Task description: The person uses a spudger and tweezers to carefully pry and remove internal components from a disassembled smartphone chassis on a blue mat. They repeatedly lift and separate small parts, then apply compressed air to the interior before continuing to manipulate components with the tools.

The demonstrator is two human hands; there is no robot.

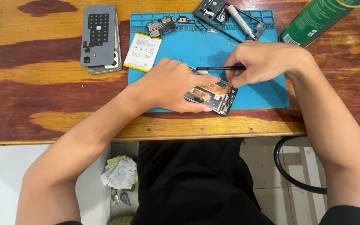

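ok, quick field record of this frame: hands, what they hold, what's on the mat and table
left hand: pressed on the opened phone, holding it down on the mat
right hand: grips a thin black tool, tip over the phone
blue mat: carries a circuit board, a black frame with a screwdriver across it
battery: white, lying across the mat's left edge
back covers: grey, stacked on the wooden table
green can: top right
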